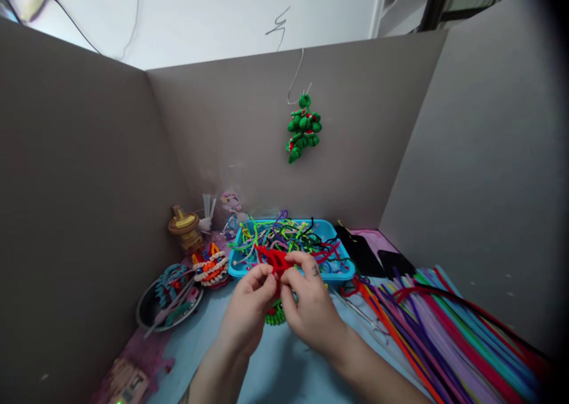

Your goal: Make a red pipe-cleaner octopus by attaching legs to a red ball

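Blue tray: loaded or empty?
Loaded: a tangle of multicoloured strands covers much of the blue tray, some poking over its rim. Depth: can't tell; left hand and right hand hide part of its front.

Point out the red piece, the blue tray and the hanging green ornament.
Red piece [277,260]: head view, its middle.
Blue tray [340,276]: head view, front rim.
Green ornament [304,124]: head view, its middle.

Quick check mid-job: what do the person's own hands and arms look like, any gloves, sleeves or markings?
Both the left hand and the right hand are ungloved. The right has a small dark mark, perhaps a tattoo, near the index knuckle. No sleeve shows on the right forearm; a dark edge beside the left forearm is unclear.
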`<state>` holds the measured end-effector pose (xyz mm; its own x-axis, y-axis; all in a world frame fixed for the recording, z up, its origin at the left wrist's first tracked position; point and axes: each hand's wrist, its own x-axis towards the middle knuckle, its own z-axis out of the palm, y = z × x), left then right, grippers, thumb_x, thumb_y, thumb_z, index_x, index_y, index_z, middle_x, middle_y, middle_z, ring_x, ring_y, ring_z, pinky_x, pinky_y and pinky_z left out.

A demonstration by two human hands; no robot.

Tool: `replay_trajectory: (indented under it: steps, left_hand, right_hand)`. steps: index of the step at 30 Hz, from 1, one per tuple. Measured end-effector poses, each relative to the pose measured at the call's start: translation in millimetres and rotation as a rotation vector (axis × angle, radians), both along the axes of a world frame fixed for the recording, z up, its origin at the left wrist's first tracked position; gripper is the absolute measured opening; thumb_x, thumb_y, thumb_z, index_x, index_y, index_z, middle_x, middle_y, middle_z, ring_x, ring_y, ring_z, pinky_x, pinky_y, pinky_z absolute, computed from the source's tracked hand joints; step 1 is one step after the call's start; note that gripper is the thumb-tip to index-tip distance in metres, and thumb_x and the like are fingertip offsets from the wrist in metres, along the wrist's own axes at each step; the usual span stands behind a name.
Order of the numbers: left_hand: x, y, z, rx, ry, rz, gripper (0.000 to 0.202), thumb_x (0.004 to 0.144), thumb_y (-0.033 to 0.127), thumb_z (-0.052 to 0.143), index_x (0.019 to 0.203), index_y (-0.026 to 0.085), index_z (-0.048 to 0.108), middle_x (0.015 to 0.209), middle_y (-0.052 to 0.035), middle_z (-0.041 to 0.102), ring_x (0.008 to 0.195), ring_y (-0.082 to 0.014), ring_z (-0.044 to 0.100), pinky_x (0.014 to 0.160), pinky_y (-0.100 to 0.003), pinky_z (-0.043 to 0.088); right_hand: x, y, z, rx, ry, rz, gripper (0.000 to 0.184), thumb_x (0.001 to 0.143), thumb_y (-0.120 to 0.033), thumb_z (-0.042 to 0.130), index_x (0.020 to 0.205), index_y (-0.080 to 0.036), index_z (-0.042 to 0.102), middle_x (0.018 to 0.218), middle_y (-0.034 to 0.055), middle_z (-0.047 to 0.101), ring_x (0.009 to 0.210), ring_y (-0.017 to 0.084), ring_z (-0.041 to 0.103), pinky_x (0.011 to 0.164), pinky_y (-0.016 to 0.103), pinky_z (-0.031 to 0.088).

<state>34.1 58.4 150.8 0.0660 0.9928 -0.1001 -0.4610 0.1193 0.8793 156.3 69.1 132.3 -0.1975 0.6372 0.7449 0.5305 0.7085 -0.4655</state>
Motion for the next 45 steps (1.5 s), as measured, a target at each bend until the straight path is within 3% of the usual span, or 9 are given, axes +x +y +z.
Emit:
replay_trajectory:
  steps: [8,16,22,28,31,35,41,45]
  left_hand:
    - [-15.7,6.2,1.7,-0.059,-0.109,-0.11,0.036,0.056,0.029,0.083,0.065,0.014,0.052,0.065,0.0036,0.049,0.059,-0.0072,0.044,0.058,-0.02,0.037]
    - [-20.3,6.0,6.1,-0.018,-0.056,-0.193,0.028,0.07,0.035,0.074,0.072,0.015,0.054,0.072,0.0012,0.051,0.064,-0.0094,0.048,0.061,-0.022,0.038]
    - [-21.1,4.3,4.5,0.128,0.125,-0.077,0.036,0.071,0.032,0.071,0.096,0.019,0.05,0.078,0.0017,0.056,0.067,-0.0102,0.051,0.065,-0.023,0.04]
    - [-7.2,-2.5,0.1,0.36,0.67,0.076,0.039,0.063,0.009,0.068,0.096,0.02,0.051,0.094,-0.0026,0.061,0.094,-0.0187,0.058,0.085,-0.033,0.042]
    - [2.4,-5.5,-10.6,0.46,0.838,0.208,0.042,0.071,0.013,0.062,0.109,0.021,0.049,0.105,-0.0074,0.063,0.1,-0.0221,0.059,0.089,-0.039,0.042]
    - [4.9,-6.9,-22.6,0.523,0.913,0.373,0.037,0.074,0.017,0.061,0.109,0.023,0.053,0.1,-0.0073,0.067,0.093,-0.0234,0.064,0.086,-0.042,0.044]
    - [-3.1,-4.8,-16.6,0.446,0.881,0.291,0.029,0.073,0.022,0.062,0.1,0.021,0.054,0.093,-0.0072,0.068,0.084,-0.0229,0.065,0.073,-0.035,0.048]
    - [-6.6,-4.0,-7.1,0.379,0.867,0.175,0.032,0.072,0.021,0.061,0.101,0.02,0.05,0.076,-0.0005,0.065,0.074,-0.0184,0.065,0.067,-0.028,0.046]
  right_hand:
    - [4.2,-0.2,5.0,-0.013,-0.087,0.131,0.02,0.076,0.0,0.046,0.078,-0.017,0.056,0.108,0.0107,0.048,0.101,0.024,0.049,0.087,0.04,0.047]
    - [6.3,3.1,1.6,-0.132,0.043,0.159,0.017,0.081,-0.005,0.048,0.084,-0.02,0.056,0.108,0.0094,0.046,0.101,0.021,0.052,0.088,0.037,0.048]
    - [5.5,6.5,0.1,-0.179,0.138,0.163,0.008,0.082,-0.014,0.054,0.078,-0.02,0.056,0.102,0.0071,0.047,0.102,0.021,0.051,0.088,0.035,0.046]
    - [5.1,13.3,-0.7,-0.285,0.392,0.034,0.014,0.083,-0.02,0.054,0.071,-0.019,0.061,0.106,0.0085,0.047,0.11,0.023,0.049,0.091,0.036,0.043]
    - [1.8,14.5,-2.7,-0.396,0.496,0.09,0.013,0.082,-0.022,0.057,0.071,-0.018,0.065,0.111,0.0107,0.048,0.112,0.025,0.05,0.09,0.038,0.045]
    - [-3.4,11.7,-5.3,-0.492,0.581,0.189,0.012,0.081,-0.023,0.059,0.072,-0.018,0.065,0.112,0.0116,0.051,0.11,0.025,0.054,0.086,0.035,0.049]
    - [0.3,10.6,-3.9,-0.495,0.538,0.22,0.012,0.078,-0.022,0.062,0.067,-0.018,0.063,0.117,0.0112,0.05,0.116,0.025,0.05,0.094,0.037,0.044]
    - [1.0,11.0,-5.1,-0.485,0.55,0.27,0.014,0.078,-0.026,0.064,0.067,-0.018,0.062,0.125,0.0119,0.045,0.125,0.027,0.043,0.097,0.04,0.041]
